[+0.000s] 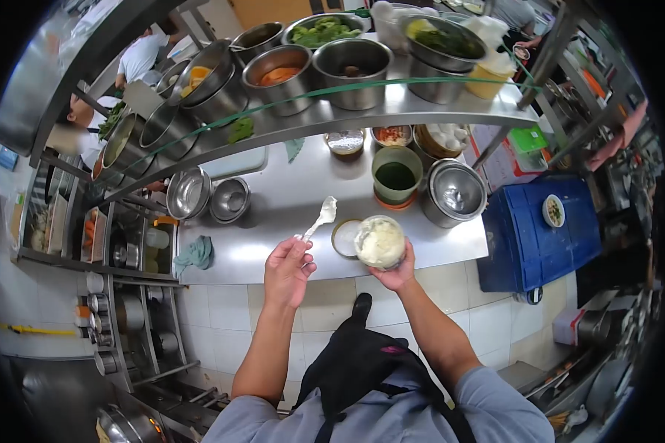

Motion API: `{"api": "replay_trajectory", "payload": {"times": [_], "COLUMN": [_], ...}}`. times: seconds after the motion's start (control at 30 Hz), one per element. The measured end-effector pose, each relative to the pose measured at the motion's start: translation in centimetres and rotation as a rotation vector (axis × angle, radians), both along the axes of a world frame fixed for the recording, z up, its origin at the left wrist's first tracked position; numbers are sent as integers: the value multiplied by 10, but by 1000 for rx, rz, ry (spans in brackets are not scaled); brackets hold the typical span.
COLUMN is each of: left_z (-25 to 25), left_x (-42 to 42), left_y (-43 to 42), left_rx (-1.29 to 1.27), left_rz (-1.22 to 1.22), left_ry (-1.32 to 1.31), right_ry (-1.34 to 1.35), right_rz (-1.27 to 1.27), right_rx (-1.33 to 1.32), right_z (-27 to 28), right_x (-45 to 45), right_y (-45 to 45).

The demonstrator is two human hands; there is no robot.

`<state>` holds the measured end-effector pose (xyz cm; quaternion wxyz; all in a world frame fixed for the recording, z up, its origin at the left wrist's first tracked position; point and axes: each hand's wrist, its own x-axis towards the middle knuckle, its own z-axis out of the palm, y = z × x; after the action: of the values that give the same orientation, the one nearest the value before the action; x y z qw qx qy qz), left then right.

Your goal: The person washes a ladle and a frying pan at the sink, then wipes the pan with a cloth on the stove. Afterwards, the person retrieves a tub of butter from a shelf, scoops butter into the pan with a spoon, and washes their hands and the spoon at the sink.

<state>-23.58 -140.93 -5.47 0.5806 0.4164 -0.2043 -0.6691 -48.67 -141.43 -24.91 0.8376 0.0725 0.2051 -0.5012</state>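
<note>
My left hand (290, 272) pinches the handle of a spoon (318, 222), whose bowl is coated with a thick white cream. In my right hand (397, 273) is a round jar (380, 242) filled with pale, creamy stuff, its open mouth facing up. The fingers wrap around the jar's lower right side, partly hidden beneath it. A round lid (343, 239) with a gold rim lies on the steel table just left of the jar. Behind the jar stands a container (397, 176) of dark green liquid.
Steel bowls (230, 199) sit at the table's left, near a green cloth (194, 253). More nested bowls (455, 193) stand at the right. A raised shelf (303, 122) carries several metal pots across the back. A blue bin (543, 232) stands right of the table.
</note>
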Motion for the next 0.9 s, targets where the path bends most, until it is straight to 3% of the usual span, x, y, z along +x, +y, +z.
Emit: {"api": "replay_trajectory", "payload": {"times": [0.13, 0.23, 0.33, 0.4, 0.57, 0.63, 0.73, 0.9], "left_z": [-11, -19, -24, -27, -27, -23, -19, -23], "left_x": [23, 27, 20, 11, -38, -68, -125, -258], "left_y": [-20, -32, -45, -51, -55, -51, -43, 12], "left_rx": [15, 29, 50, 36, 42, 60, 25, -24], "left_rz": [5, -35, -52, -90, -223, -287, -446, -757], "left_ry": [34, 54, 65, 101, 55, 7, 19, -66], "right_ry": [-180, 42, 209, 611, 969, 971, 920, 913], "right_rz": [-154, -256, -152, -111, -359, -463, -442, -449], "right_rx": [-106, 64, 110, 356, 525, 312, 181, 119], "right_z": [-3, 5, -14, -25, -28, -43, -16, 17], "right_x": [-11, -28, -43, -46, -38, -42, -60, -143], "right_y": [4, 7, 1, -4, -5, 9, 44, 185]}}
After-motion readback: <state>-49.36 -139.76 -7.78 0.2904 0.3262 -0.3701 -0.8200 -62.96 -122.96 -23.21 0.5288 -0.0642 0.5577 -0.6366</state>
